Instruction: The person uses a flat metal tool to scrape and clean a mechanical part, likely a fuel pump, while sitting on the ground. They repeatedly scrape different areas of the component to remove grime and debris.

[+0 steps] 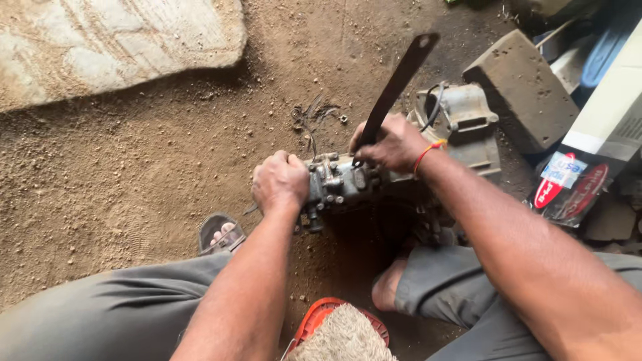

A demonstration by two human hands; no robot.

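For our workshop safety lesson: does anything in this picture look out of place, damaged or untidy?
Yes. Loose wires lie scattered in the dirt beside the grimy metal engine part, which sits straight on the bare dirt floor. The right hand grips a flat dark metal bar.

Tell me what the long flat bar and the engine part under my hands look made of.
Bar: likely steel, dark and dull, flat with a hole near its end. Engine part: apparently cast metal, grey and grimy, studded with bolts. Right hand grips the bar; left hand steadies the part.

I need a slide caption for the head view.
Left hand steadies a greasy metal assembly; right hand grips a flat dark bar.
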